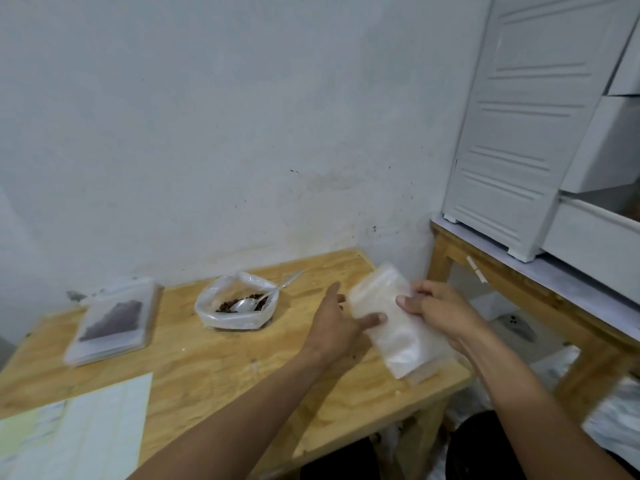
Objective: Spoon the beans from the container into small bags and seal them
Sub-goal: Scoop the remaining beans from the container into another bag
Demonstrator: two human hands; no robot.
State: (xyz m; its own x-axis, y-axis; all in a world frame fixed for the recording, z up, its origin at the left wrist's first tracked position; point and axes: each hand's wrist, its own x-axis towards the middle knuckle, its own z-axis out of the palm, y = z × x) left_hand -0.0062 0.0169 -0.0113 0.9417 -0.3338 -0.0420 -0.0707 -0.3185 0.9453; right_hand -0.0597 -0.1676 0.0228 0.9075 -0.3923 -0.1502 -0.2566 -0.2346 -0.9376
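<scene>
While both hands — left hand [334, 320], right hand [438, 311] — grip the small bags [394, 323], beans [239, 304] sit apart.

Rough chipboard wood table [194, 358], frosted plastic bags [391, 327], glossy plastic spoon [249, 303], matt painted wall [207, 133]

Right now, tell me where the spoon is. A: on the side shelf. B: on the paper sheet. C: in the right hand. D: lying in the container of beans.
D: the spoon rests in the bag-lined container, bowl among the beans.
</scene>
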